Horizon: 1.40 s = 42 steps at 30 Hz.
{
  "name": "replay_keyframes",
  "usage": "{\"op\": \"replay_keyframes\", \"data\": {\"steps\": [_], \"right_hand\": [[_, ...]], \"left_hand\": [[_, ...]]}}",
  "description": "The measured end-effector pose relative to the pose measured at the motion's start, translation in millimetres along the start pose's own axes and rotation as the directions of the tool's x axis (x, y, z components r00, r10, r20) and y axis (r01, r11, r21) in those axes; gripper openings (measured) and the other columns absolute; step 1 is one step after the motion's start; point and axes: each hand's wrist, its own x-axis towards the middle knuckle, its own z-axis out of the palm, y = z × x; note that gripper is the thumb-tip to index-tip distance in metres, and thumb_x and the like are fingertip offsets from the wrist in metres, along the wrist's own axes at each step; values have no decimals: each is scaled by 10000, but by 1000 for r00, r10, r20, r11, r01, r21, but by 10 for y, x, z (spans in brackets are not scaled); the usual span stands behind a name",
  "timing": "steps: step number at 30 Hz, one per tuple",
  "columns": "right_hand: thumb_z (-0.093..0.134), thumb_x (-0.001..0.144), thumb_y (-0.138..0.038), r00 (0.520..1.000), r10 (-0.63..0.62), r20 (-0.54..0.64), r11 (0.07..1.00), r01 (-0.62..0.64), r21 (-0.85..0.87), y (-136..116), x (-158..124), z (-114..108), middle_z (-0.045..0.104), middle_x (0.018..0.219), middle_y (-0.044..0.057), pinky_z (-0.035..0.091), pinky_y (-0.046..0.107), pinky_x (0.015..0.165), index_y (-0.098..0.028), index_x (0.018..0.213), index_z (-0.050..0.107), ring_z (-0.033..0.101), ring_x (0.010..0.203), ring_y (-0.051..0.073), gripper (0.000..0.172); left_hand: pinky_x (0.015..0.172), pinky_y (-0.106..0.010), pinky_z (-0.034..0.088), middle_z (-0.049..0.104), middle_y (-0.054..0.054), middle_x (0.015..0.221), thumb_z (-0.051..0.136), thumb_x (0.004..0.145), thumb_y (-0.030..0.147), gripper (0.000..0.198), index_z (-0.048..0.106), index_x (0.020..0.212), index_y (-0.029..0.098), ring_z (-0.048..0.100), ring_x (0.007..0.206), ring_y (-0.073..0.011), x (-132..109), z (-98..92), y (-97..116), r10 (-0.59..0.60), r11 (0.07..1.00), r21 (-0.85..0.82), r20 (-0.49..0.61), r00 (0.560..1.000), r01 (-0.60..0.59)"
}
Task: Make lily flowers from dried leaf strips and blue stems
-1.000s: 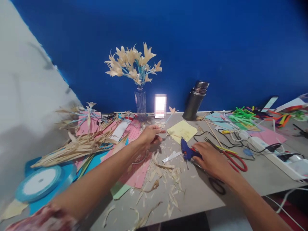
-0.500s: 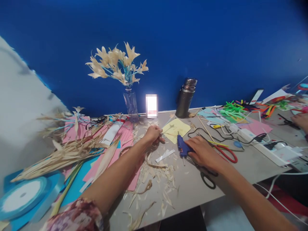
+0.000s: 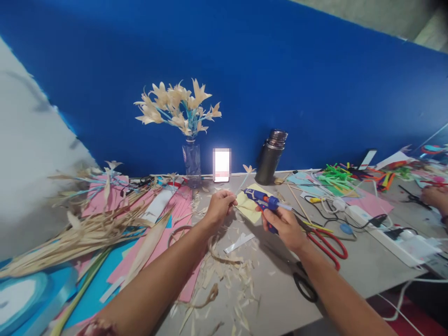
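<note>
Between the pinched fingers of my left hand (image 3: 221, 205) is a thin pale blue stem with a small cream flower (image 3: 248, 169) at its top. My right hand (image 3: 282, 225) is wrapped round the handle of a blue glue gun (image 3: 261, 197), whose nozzle points left, close to the stem. Under the gun lies a yellow paper (image 3: 249, 210). White strips (image 3: 240, 242) lie below my hands, and black-handled scissors (image 3: 304, 282) are beneath my right forearm.
A bottle vase (image 3: 192, 163) of dried flowers and a dark flask (image 3: 271, 158) stand by the blue wall. Dried husks (image 3: 87, 233) are on the left. Red-handled scissors (image 3: 329, 242) and a power strip (image 3: 385, 238) lie right. Another person's hand (image 3: 436, 196) is at far right.
My right hand has picked the glue gun up off the table and brought it left towards the stem. The flower in my left hand now stands upright. The view has shifted slightly.
</note>
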Motion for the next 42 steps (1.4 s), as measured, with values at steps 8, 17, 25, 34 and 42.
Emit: {"op": "replay_keyframes", "data": {"steps": [8,17,25,34,42], "right_hand": [[622,858,-604,999,-21,44,997,24,-73,40,4,58,590,586,9,444,309,580,-164,907,706,532,569,170,451],[613,857,-615,999,-36,34,990,41,-137,43,13,56,602,599,20,456,312,571,-181,839,699,537,566,175,443],[578,883,-616,1000,-26,2,987,26,-162,109,17,36,591,598,18,429,303,580,-145,943,707,527,580,171,492],[559,907,-583,998,-54,33,978,60,-198,176,32,-10,603,636,25,440,290,595,-141,925,683,542,594,163,460],[565,923,-526,996,-86,38,970,92,-227,192,42,-11,616,647,23,454,288,596,-160,883,669,559,596,163,383]], "left_hand": [[386,-213,160,562,25,539,679,740,232,155,572,665,148,313,346,-30,-23,-10,46,-64,996,-67,34,997,66],[386,-224,129,586,8,538,647,742,194,126,578,648,145,341,354,-39,-36,2,55,-67,995,-73,24,997,68],[379,-222,137,609,-7,561,676,710,184,131,584,630,134,345,345,-31,-23,-13,48,-105,989,-100,30,994,108],[372,-209,110,560,11,539,670,708,196,159,563,609,132,309,343,-21,-4,-31,81,-172,966,-188,47,984,178],[356,-182,118,538,23,529,644,705,148,66,603,664,116,288,335,-19,-17,-19,107,-233,940,-238,76,969,245]]}}
